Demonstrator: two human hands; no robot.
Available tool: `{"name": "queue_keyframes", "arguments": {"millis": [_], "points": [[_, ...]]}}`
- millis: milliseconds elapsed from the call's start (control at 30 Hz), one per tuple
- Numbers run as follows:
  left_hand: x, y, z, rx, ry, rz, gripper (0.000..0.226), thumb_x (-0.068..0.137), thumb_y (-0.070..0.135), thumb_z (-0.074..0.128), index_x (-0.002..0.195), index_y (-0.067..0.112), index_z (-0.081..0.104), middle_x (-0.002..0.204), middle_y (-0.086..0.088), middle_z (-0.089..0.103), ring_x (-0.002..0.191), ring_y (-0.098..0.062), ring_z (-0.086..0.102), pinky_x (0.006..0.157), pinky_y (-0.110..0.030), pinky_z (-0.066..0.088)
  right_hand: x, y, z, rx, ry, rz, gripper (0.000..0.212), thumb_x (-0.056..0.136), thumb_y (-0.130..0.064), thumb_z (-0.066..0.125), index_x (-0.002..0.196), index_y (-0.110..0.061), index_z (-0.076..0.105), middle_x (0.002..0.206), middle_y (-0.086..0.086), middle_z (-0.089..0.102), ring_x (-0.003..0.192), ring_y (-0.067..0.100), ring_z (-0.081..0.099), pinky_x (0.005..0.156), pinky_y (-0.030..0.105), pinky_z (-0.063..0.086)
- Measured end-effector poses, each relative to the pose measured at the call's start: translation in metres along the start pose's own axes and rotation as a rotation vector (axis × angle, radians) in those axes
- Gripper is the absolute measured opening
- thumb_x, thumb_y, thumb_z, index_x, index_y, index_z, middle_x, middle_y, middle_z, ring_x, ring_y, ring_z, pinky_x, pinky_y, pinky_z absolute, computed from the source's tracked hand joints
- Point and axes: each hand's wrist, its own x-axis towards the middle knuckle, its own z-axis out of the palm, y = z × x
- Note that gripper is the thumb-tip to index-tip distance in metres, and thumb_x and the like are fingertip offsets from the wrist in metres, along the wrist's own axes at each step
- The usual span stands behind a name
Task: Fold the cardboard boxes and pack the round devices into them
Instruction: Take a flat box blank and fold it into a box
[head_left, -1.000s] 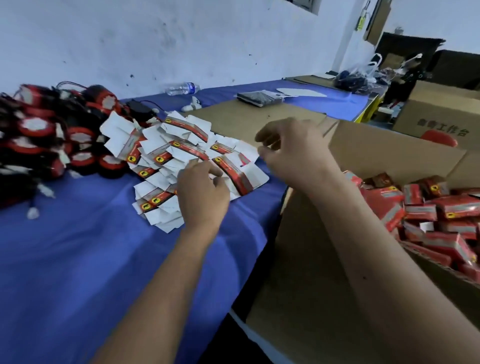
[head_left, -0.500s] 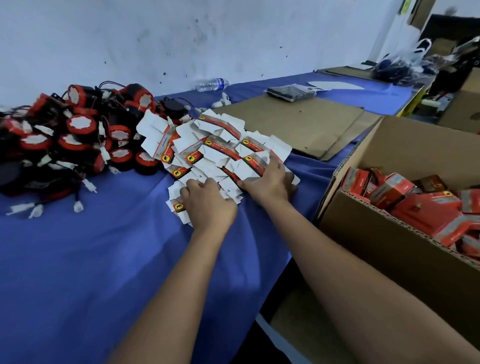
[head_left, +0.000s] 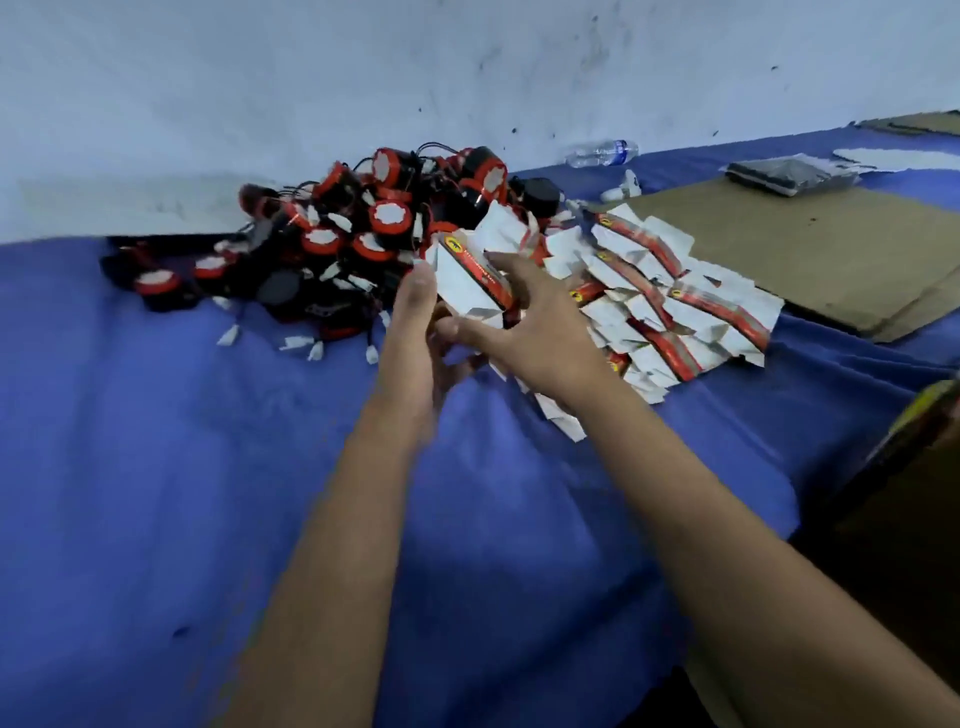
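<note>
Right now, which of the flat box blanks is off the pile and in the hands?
The box blank lifted at the pile's left end, held between the left hand and right hand; the other blanks lie flat on the blue cloth.

Red-white box blanks, blue tablecloth

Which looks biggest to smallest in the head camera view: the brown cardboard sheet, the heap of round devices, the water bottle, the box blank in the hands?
1. Brown cardboard sheet, cut off by the frame.
2. Heap of round devices; close to the sheet, so unsure.
3. Box blank, nearer the camera.
4. Water bottle, farthest away.
</note>
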Motion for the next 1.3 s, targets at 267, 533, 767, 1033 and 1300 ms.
{"name": "queue_keyframes", "arguments": {"millis": [267, 533, 767, 1033, 1300], "points": [[-0.045, 0.04, -0.132, 0.265, 0.073, 0.183, 0.087, 0.083, 0.063, 0.071, 0.157, 0.046, 0.03, 0.146, 0.009, 0.06, 0.129, -0.027, 0.063, 0.09, -0.046, 0.059, 0.006, -0.022, 0.116, 0.423, -0.487, -0.112, 0.083, 0.078, -0.032, 0.085, 0.15, -0.028, 0.044, 0.134, 0.002, 0.064, 0.127, 0.016, 0.061, 0.105, 0.036, 0.052], [-0.04, 0.033, -0.135, 0.46, 0.149, 0.282, 0.059, 0.087, 0.049, 0.068, 0.141, 0.028, 0.056, 0.131, -0.001, 0.068, 0.12, -0.016, 0.067, 0.087, -0.037, 0.06, 0.01, 0.002, 0.124, 0.726, -0.499, -0.02, 0.044, 0.103, -0.034, 0.057, 0.146, -0.037, 0.05, 0.142, 0.002, 0.061, 0.132, 0.024, 0.059, 0.101, 0.044, 0.055], [-0.039, 0.026, -0.136, 0.786, 0.203, 0.358, 0.09, 0.075, 0.06, 0.071, 0.15, 0.016, 0.046, 0.144, -0.005, 0.056, 0.13, -0.008, 0.056, 0.106, -0.025, 0.049, 0.007, 0.004, 0.128, 0.731, -0.495, 0.034, 0.053, 0.09, -0.04, 0.067, 0.136, -0.017, 0.055, 0.123, 0.002, 0.07, 0.116, 0.023, 0.068, 0.089, 0.041, 0.057], [-0.045, 0.028, -0.151, 0.787, 0.078, 0.288, 0.113, 0.067, 0.036, 0.095, 0.16, 0.03, 0.032, 0.153, 0.007, 0.048, 0.137, -0.003, 0.051, 0.101, -0.023, 0.053, 0.006, 0.004, 0.129, 0.747, -0.596, 0.038, 0.063, 0.083, -0.03, 0.076, 0.14, -0.012, 0.054, 0.129, 0.013, 0.067, 0.119, 0.032, 0.066, 0.091, 0.043, 0.057], [-0.045, 0.032, -0.159, 0.853, 0.115, 0.289, 0.11, 0.067, 0.043, 0.094, 0.158, 0.035, 0.034, 0.145, 0.012, 0.051, 0.125, 0.009, 0.054, 0.091, -0.015, 0.053, 0.008, 0.01, 0.128, 0.75, -0.708, 0.03, 0.056, 0.084, -0.008, 0.06, 0.137, -0.027, 0.059, 0.128, 0.006, 0.068, 0.114, 0.025, 0.068, 0.085, 0.041, 0.059]]}}
